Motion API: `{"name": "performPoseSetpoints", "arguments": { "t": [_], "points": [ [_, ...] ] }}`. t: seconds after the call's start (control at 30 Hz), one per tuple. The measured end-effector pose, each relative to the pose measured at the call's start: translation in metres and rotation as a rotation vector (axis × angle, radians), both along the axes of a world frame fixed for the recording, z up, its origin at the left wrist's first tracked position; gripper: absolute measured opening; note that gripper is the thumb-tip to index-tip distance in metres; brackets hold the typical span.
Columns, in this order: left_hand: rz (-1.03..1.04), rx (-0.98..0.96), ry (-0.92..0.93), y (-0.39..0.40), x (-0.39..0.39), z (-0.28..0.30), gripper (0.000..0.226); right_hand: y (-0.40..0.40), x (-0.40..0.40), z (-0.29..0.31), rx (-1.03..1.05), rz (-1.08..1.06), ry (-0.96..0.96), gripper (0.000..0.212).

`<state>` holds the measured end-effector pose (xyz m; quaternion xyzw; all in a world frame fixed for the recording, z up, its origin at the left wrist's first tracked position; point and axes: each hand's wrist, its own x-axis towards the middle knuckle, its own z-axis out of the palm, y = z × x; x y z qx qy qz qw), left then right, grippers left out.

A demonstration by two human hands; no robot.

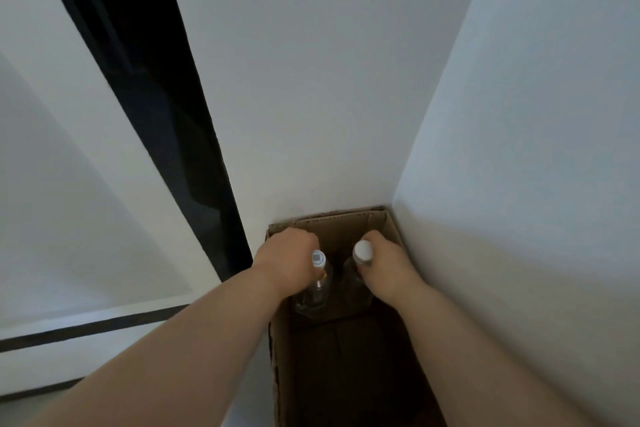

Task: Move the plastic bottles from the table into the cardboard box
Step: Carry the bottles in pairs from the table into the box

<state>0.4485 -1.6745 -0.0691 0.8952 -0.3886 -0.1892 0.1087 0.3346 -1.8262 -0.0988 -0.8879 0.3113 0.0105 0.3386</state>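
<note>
An open cardboard box (pixel 375 218) stands on the floor in a wall corner. Inside its far end two clear plastic bottles stand upright, side by side. My left hand (pixel 287 262) is closed around the neck of the left bottle (pixel 317 291), whose white cap carries a blue mark. My right hand (pixel 386 265) grips the neck of the right bottle (pixel 356 282), which has a plain white cap. Both bottle bodies sit low in the dark box interior. The near part of the box looks dark and its contents cannot be made out.
White walls (pixel 311 97) meet right behind and to the right of the box. A tall black gap or frame (pixel 166 114) runs down to the box's left side. A white panel with black strips (pixel 86 326) lies at lower left.
</note>
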Motion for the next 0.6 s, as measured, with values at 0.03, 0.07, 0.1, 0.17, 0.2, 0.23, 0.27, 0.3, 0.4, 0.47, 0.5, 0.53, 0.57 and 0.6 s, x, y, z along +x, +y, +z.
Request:
{"name": "performPoseSetpoints", "arguments": {
  "t": [0.03,0.07,0.1,0.17,0.2,0.23,0.27,0.3,0.4,0.47,0.5,0.53,0.57,0.6],
  "points": [
    [-0.012,0.038,-0.042,-0.003,0.002,-0.004,0.012,-0.001,0.002,-0.003,-0.002,-0.005,0.008,0.018],
    [-0.021,0.071,-0.085,-0.006,0.005,-0.008,0.012,-0.003,0.004,-0.007,0.004,-0.014,0.010,0.018],
    [-0.027,0.099,-0.125,-0.008,0.006,-0.012,0.013,-0.003,0.006,-0.010,0.012,-0.030,0.009,0.017],
    [-0.035,0.146,-0.186,-0.011,0.008,-0.019,0.014,-0.003,0.008,-0.015,0.017,-0.060,0.006,0.016],
    [-0.038,0.161,-0.207,-0.012,0.009,-0.023,0.014,-0.003,0.010,-0.018,0.018,-0.066,0.009,0.017],
    [-0.039,0.174,-0.222,-0.014,0.009,-0.026,0.014,-0.002,0.011,-0.020,0.021,-0.066,0.014,0.017],
    [-0.041,0.185,-0.233,-0.014,0.009,-0.028,0.013,-0.002,0.012,-0.022,0.028,-0.064,0.018,0.018],
    [-0.042,0.197,-0.241,-0.016,0.011,-0.030,0.012,-0.003,0.013,-0.023,0.038,-0.060,0.022,0.017],
    [-0.033,0.227,-0.248,-0.019,0.013,-0.031,0.011,-0.003,0.015,-0.026,0.042,-0.038,0.038,0.016],
    [-0.026,0.255,-0.248,-0.021,0.013,-0.031,0.011,-0.003,0.017,-0.028,0.037,-0.039,0.037,0.014],
    [-0.021,0.269,-0.250,-0.022,0.012,-0.032,0.012,-0.003,0.018,-0.028,0.037,-0.045,0.037,0.016],
    [-0.016,0.283,-0.250,-0.023,0.011,-0.032,0.014,-0.003,0.019,-0.028,0.038,-0.049,0.040,0.018],
    [-0.011,0.299,-0.247,-0.024,0.011,-0.033,0.015,-0.003,0.021,-0.028,0.034,-0.051,0.050,0.020],
    [-0.008,0.315,-0.241,-0.025,0.011,-0.034,0.014,-0.003,0.022,-0.029,0.025,-0.053,0.066,0.023]
  ]
}}
